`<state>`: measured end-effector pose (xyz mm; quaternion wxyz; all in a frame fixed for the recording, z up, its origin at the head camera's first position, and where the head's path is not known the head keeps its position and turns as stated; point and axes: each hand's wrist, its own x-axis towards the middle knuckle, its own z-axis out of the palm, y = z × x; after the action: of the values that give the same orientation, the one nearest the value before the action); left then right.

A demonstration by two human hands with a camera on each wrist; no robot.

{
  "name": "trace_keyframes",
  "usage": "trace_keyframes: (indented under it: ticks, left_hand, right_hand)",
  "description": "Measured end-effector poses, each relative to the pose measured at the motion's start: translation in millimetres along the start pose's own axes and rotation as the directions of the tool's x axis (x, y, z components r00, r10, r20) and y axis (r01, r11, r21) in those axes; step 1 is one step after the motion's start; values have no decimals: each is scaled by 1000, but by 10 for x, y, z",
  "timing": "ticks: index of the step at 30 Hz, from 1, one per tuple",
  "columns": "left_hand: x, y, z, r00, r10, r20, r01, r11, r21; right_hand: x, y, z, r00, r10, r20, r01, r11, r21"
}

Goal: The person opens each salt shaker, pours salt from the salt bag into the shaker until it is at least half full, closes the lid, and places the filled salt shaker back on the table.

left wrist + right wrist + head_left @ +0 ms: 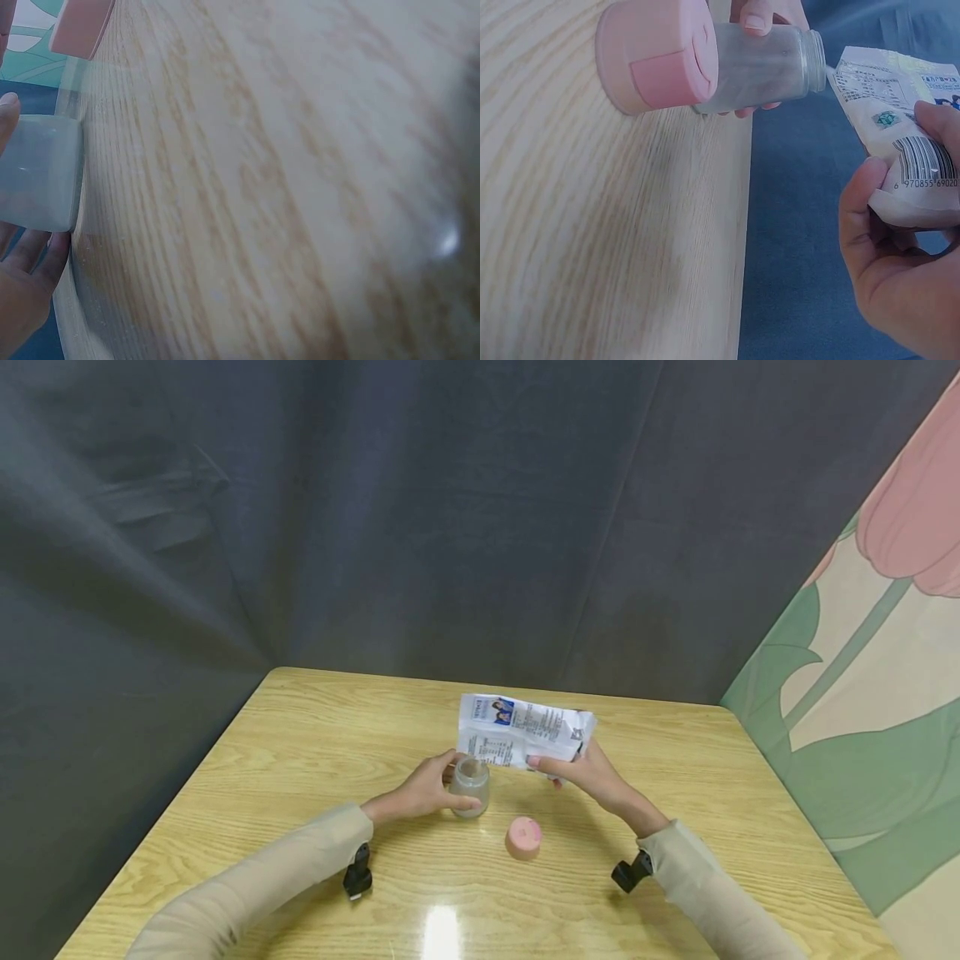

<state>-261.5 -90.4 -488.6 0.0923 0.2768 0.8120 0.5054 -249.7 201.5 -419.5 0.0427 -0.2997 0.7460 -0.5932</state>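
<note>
A clear glass jar [471,792] stands upright and uncapped on the wooden table. My left hand [426,788] grips it around the side, thumb in front and fingers behind. The right hand [587,772] holds a printed white packet [525,727] by its right, lower part, tilted so that a corner is over the jar's mouth. A thin whitish stream [829,71] shows between that corner and the jar in the right wrist view. Below and right of the jar sits a round pink lid [523,839]. How full the jar is cannot be made out.
The wooden table [300,735] runs back to a dark curtain [450,527]. A floral-patterned cloth [885,710] hangs on the right. Small black devices [358,872] are strapped at both wrists.
</note>
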Motion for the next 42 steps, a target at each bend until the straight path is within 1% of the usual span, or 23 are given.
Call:
trace_keyframes:
  ticks: [12,22,29,37,42]
  left_hand:
    - [1,7,4,1000,-1,0,1,1000,-5]
    - [2,-8,1,1000,10,-1,-10,1000,-8]
    - [-5,-2,-2,1000,6,1,-6,1000,-7]
    - [-2,3,0,1000,5,-7,-5,1000,-5]
    - [6,1,6,1000,1,-3,-1,1000,2]
  right_hand:
    - [-1,-16,2,1000,3,6,-3,1000,-5]
    - [22,-9,-2,1000,-24,17,24,1000,-18]
    - [29,-3,6,999,-33,29,33,999,-22]
    - [43,-38,15,1000,-28,8,28,998,-50]
    - [47,-32,22,1000,-30,8,31,998,-52]
